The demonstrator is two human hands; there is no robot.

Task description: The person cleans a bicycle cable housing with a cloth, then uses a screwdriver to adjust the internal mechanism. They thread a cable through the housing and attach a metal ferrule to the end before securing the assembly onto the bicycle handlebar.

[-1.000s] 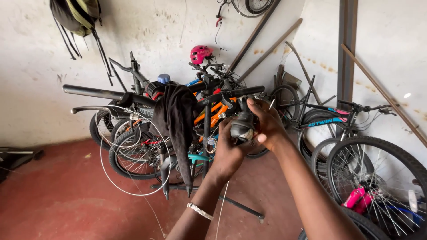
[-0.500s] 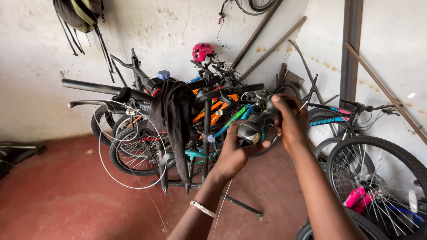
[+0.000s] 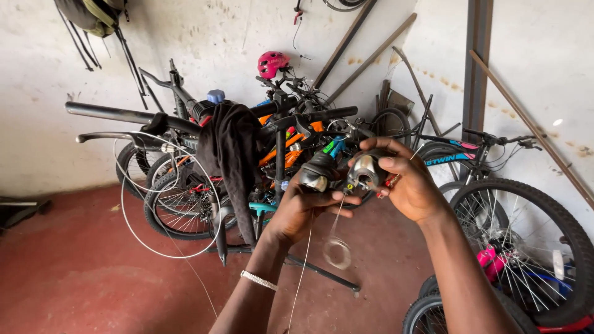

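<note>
Holding a black shifter point(image 3: 318, 172) in our left hand point(image 3: 297, 210) and its silver part point(image 3: 365, 172) in our right hand point(image 3: 411, 188), both closed on them, just in front of the black cloth point(image 3: 232, 154) draped on the handlebar. Compared with a second ago, the right hand has dropped from above the shifter to beside it, and the two parts now sit apart. A thin cable point(image 3: 337, 216) hangs below, coiled at its end. We judge the unit is coming apart.

At the centre of the frame, the left hand point(image 3: 303, 207) and right hand point(image 3: 408, 185) gripped a grey gear shifter point(image 3: 364, 171) trailing a thin cable point(image 3: 337, 216), with stacked bicycles point(image 3: 204, 154) behind against the white wall point(image 3: 37, 111).
</note>
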